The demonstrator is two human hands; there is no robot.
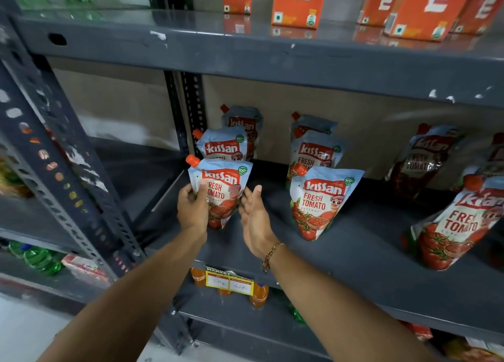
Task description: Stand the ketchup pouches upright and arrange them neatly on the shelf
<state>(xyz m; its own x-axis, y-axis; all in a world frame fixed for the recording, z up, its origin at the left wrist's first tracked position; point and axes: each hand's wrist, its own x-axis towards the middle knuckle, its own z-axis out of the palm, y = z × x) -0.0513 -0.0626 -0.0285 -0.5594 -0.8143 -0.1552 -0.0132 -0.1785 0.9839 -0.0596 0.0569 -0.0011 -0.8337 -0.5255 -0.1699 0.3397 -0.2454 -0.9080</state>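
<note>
Head cam shows the left hand (pixel 192 207) with fingers (pixel 202 191) clamped on the left edge of a soft, pale-blue and red ketchup pouch with an orange cap (pixel 220 191), upright on the dark grey metal shelf (pixel 354 252). Right hand (pixel 252 214) is spread wide, just off the pouch's other edge, gripping nothing. Looks squishy and bottom-heavy, film probably slick, so I'd squeeze both sides mid-body, not the spout.
</note>
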